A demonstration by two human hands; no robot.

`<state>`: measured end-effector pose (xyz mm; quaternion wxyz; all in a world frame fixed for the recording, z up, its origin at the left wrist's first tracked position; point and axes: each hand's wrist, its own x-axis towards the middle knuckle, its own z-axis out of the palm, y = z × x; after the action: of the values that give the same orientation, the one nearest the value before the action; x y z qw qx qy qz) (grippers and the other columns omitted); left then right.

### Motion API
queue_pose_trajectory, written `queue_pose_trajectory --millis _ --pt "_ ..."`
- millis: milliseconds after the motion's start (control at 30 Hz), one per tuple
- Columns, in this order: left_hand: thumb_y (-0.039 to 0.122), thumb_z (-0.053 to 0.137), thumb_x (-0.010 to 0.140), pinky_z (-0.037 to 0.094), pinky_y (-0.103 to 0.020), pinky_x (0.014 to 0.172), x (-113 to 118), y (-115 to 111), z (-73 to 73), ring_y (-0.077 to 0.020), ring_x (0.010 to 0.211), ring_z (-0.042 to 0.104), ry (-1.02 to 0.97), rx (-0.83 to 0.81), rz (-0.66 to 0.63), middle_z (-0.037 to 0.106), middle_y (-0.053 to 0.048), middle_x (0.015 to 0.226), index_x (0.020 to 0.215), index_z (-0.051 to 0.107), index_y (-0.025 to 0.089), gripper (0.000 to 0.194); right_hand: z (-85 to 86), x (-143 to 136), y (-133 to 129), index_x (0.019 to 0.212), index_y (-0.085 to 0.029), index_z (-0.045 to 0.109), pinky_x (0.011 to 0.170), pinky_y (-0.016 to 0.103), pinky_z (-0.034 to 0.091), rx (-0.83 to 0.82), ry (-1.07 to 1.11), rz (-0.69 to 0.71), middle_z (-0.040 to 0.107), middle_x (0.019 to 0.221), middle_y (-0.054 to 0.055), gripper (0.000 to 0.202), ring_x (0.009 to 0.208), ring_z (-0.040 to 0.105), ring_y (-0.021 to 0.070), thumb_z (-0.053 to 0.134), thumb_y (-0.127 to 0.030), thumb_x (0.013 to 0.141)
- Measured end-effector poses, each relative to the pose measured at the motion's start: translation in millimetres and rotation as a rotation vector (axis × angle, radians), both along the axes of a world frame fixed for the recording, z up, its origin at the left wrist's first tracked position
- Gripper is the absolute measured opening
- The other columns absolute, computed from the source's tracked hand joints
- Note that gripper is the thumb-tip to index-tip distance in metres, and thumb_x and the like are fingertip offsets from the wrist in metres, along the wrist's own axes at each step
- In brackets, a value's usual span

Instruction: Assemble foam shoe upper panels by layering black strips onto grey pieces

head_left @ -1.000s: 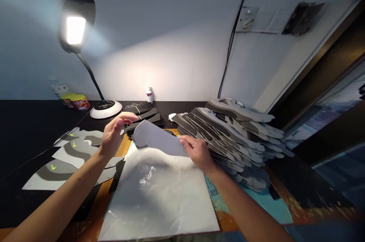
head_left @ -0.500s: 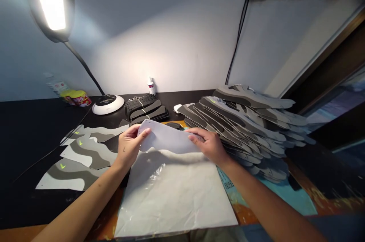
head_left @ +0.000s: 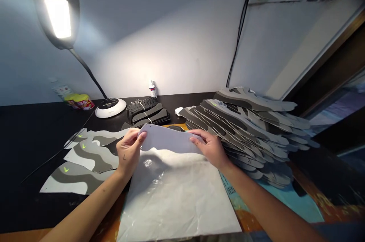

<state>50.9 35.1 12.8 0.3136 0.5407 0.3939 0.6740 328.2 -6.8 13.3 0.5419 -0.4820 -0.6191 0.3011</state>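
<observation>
A pale, flat piece with a wavy lower edge and small holes at its ends is held up between both hands. My left hand pinches its left end, thumb in front. On the right end, my right hand grips it with the thumb in front and fingers along the top. Below the piece lies a white, wrinkled sheet with a glossy surface. Left of my left hand, several grey and white wavy pieces with yellow-green marks overlap on the black table.
A large pile of grey shaped pieces stands at the right. Toward the back are a bundle of dark pieces, a small white bottle, a lit lamp and a red and yellow container. A thin cable crosses the left side.
The whole view has shifted slightly, with the surroundings lower and to the right. The pale piece is tilted a little differently, and both hands keep their hold on it.
</observation>
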Motion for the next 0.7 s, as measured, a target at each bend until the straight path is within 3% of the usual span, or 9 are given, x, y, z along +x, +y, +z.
queue_pose_trajectory --millis 267,500,700 --pt "0.048 0.091 0.077 0.044 -0.029 0.063 5 -12 9.9 -0.0170 0.073 0.055 0.037 0.118 0.016 0.063 -0.003 0.078 0.084 0.086 0.029 0.021 -0.1 1 -1 0.104 -0.024 0.081 0.088 0.038 0.062 0.018 -0.067 -0.054 0.084 0.106 0.007 0.024 0.097 0.079 0.0260 0.069 -0.040 0.092" --pt "0.054 0.087 0.081 0.044 -0.029 0.063 4 -11 7.1 -0.0177 0.074 0.055 0.052 0.063 0.037 0.063 -0.004 0.079 0.079 0.084 0.024 0.029 -1.9 -1 -4 0.099 -0.024 0.082 0.081 0.035 0.065 0.071 -0.068 -0.095 0.084 0.099 0.007 0.021 0.090 0.080 0.0254 0.072 -0.039 0.090" --pt "0.053 0.084 0.086 0.042 -0.026 0.066 0 -2 -1.0 -0.0167 0.078 0.054 0.030 0.000 0.005 0.063 -0.004 0.084 0.080 0.081 0.020 0.033 1.0 -5 -6 0.096 -0.025 0.086 0.078 0.034 0.067 0.116 0.004 -0.039 0.085 0.094 0.004 0.015 0.084 0.082 0.0236 0.076 -0.032 0.088"
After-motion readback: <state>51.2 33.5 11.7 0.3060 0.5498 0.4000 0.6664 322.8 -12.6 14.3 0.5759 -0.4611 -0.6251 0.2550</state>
